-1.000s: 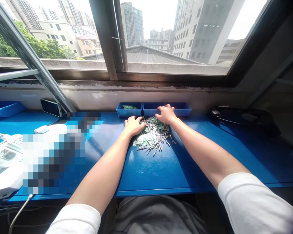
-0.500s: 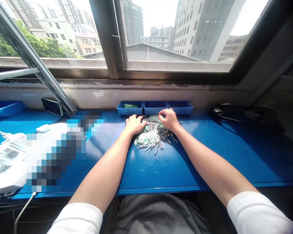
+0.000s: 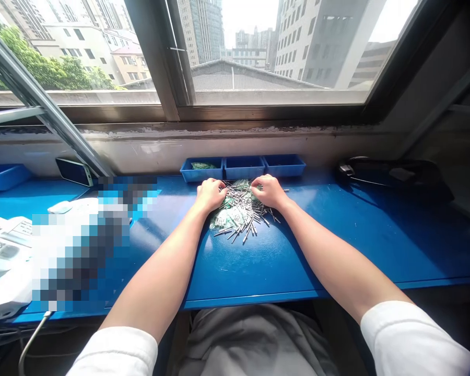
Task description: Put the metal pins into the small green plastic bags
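A loose heap of slim metal pins [image 3: 246, 214], some thicker at one end, lies on the blue tabletop. Clear plastic bags with green marks [image 3: 224, 218] lie among them. At the heap's left edge my left hand [image 3: 211, 195] rests with its fingers curled in towards the pins. My right hand [image 3: 270, 191] is at the heap's upper right, thumb and fingers bent together over it. The fingertips of both hands are partly hidden, and whatever is between them is too small to make out.
Three joined blue bins stand behind the heap; the left bin [image 3: 201, 175] holds a green-marked bag. A phone [image 3: 74, 172], white power adapters [image 3: 11, 240] and a blurred-out patch are to the left. A black object [image 3: 391, 180] lies at right, near the window wall.
My right hand has come down closer to the heap. My left hand's fingers have curled in more. The whole view has shifted slightly.
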The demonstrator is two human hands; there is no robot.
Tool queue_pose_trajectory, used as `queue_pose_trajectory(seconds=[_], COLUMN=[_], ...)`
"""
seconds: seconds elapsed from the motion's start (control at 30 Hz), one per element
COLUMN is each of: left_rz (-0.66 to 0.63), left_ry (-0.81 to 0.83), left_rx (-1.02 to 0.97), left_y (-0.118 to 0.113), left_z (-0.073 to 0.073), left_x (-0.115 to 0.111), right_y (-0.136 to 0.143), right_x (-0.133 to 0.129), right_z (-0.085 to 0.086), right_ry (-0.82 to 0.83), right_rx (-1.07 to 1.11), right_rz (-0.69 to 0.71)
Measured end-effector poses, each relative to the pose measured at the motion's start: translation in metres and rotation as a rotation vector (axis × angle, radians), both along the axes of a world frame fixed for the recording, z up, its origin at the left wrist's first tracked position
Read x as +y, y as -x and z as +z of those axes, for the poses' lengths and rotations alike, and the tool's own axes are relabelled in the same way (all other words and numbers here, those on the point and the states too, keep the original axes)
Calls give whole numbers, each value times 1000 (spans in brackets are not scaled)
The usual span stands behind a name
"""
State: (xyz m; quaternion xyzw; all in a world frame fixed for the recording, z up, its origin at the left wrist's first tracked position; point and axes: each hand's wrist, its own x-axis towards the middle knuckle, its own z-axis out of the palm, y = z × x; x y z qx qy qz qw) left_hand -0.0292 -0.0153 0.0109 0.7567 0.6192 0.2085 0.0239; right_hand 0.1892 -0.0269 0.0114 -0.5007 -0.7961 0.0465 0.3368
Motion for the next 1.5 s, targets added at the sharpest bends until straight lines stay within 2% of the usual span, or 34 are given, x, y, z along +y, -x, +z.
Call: queue_pose_trajectory(seconds=[0.27, 0.4, 0.57, 0.73, 1.2, 1.5], left_rz=[-39, -52, -103, -144, -210, -348], left_ry=[-15, -107, -198, -205, -213, -264], left_rx=[-67, -97, -102, -109, -177, -148], left_y=[4, 3, -6, -16, -23, -20], left_z=[0, 5, 14, 14, 12, 10], left_x=[3, 0, -9, -14, -18, -20], right_y=[4, 6, 12, 19, 16, 15], right_x=[0, -1, -9, -13, -10, -9], right_z=[-4, -4, 3, 4, 1, 2], right_ry=[16, 7, -35, -38, -33, 9], right_rx=[12, 37, 66, 35, 52, -6], right_rz=[9, 13, 99, 158, 60, -23])
